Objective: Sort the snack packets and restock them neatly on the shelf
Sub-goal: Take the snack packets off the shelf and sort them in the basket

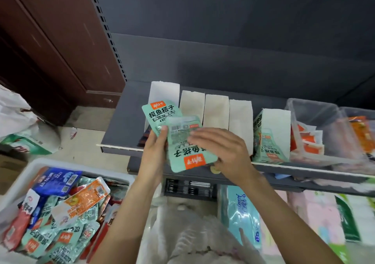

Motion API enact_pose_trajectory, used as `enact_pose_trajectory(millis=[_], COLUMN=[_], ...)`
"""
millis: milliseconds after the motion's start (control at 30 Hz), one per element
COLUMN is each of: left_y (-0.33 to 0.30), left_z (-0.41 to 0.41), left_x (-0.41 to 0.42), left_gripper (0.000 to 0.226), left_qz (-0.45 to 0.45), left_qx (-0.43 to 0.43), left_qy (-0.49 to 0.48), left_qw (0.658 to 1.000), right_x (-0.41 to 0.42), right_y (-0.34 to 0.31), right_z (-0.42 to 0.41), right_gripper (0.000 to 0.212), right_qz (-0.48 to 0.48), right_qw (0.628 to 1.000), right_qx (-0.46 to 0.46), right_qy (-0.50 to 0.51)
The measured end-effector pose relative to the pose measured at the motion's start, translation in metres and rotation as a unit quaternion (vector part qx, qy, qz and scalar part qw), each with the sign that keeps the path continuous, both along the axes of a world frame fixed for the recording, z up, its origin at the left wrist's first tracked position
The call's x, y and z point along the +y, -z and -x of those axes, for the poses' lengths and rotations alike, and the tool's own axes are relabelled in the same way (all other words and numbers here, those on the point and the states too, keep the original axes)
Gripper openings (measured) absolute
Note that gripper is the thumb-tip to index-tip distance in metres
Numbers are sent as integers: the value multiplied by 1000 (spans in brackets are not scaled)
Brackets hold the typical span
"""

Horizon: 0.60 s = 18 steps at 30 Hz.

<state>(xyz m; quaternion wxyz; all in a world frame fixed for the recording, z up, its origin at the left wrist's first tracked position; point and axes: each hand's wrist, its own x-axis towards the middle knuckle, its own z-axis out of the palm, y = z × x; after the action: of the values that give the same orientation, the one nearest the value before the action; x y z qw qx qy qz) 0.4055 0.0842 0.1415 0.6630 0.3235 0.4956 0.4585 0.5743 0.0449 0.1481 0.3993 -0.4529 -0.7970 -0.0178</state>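
Two mint-green snack packets with orange logos are held in front of the grey shelf [129, 109]. My left hand [156, 148] grips the rear packet [160, 114], which stands upright with its front facing me. My right hand [221, 152] holds the front packet [183, 158], which is upside down with its back label showing; the fingers lie across its face and the thumb is under it. On the shelf stand several white cardboard display boxes [216, 111]; one box to the right [271, 140] holds matching green packets.
A white crate [30, 166] at lower left is full of mixed green, orange, blue and red packets. Clear plastic bins [312, 109] with orange packets sit on the shelf's right. Tissue packs [241, 211] fill the lower shelf. A brown cabinet [50, 40] stands left.
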Motion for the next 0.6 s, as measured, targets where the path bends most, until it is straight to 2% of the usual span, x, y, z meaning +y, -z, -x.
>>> enact_pose_trajectory(millis=[33,67,100,133,167,200,333,433,533,600], left_y=[1,1,0,0,-1,-2,-5,-3,-2,-2], left_z=[-2,-3,-4,-5,-7,-9,-21,-35,-52,-63], left_x=[1,1,2,2,2,0,-6,-13,-24,-28], left_gripper=[19,20,20,19,18,17,15,29,40,40], left_qz=[-5,-12,-15,-18,-19,-19,-37,-69,-60,3], left_qx=[17,30,37,42,48,55,85,92,63,-16], left_qy=[-9,-14,-11,0,9,18,26,57,95,148], left_qw=[1000,999,999,999,999,998,995,992,992,989], right_x=[-5,-9,-11,-12,-15,-19,-44,-68,-98,-121], right_y=[-9,-19,-24,-26,-25,-24,-20,-17,-15,-13], right_z=[-2,-5,-11,-20,-30,-40,-60,-75,-97,-115], right_gripper=[25,20,15,14,16,18,8,16,15,13], right_qz=[54,113,170,217,256,288,309,281,255,226], right_qw=[983,928,848,779,742,720,684,675,674,659], right_qx=[158,326,465,550,584,598,626,645,637,649], right_qy=[71,142,189,208,208,204,210,224,275,307])
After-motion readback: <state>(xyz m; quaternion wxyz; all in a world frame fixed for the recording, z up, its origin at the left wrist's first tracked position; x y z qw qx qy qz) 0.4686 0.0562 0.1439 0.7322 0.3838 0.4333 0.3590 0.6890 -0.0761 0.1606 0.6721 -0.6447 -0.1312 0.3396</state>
